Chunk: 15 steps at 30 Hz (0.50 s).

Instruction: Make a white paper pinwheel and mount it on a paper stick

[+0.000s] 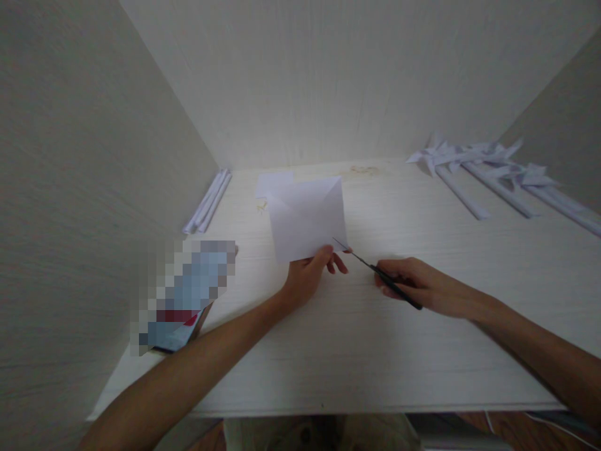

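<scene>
My left hand (313, 274) grips a roughly square sheet of white paper (305, 216) by its near edge, thumb on top. Faint diagonal creases cross the sheet. To the right, my right hand (408, 285) is closed around the dark handles of a pair of scissors (394, 287). Their thin blades point up and left, and the tips lie over the paper's lower right corner. Whether the blades are cutting into the sheet, I cannot tell.
A partly pixelated phone (188, 300) leans at the left. Rolled paper tubes (208, 200) lie behind it. At the back right are paper pinwheel-like shapes (469, 155) with paper sticks (500, 188). Another paper piece (272, 181) lies behind the held sheet, near rubber bands (364, 170).
</scene>
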Motion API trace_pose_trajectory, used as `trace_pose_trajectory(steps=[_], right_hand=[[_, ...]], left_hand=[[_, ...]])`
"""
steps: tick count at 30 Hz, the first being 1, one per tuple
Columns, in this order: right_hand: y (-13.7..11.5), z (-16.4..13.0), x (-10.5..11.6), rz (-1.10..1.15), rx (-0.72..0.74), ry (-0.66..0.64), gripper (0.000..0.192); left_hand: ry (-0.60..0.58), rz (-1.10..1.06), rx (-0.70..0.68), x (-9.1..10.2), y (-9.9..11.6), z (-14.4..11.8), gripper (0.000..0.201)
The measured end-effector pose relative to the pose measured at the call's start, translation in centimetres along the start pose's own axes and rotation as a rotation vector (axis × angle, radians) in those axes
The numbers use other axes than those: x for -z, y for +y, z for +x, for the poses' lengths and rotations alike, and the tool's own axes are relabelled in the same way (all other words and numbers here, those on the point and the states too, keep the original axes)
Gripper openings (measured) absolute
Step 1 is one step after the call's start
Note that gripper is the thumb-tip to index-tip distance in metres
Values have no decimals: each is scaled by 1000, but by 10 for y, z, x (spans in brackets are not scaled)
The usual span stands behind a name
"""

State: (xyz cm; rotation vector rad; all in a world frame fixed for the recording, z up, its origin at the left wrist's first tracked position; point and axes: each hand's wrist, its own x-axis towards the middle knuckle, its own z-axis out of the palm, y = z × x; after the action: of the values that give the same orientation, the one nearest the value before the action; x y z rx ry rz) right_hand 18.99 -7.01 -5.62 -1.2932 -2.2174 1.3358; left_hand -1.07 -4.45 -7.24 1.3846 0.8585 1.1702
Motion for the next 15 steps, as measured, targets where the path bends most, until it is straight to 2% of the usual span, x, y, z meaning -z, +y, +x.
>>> trace_pose_trajectory(steps=[15], right_hand=[[-2,0,1,-6,-2,-7,27]], left_hand=[[18,17,15,0,0,0,26]])
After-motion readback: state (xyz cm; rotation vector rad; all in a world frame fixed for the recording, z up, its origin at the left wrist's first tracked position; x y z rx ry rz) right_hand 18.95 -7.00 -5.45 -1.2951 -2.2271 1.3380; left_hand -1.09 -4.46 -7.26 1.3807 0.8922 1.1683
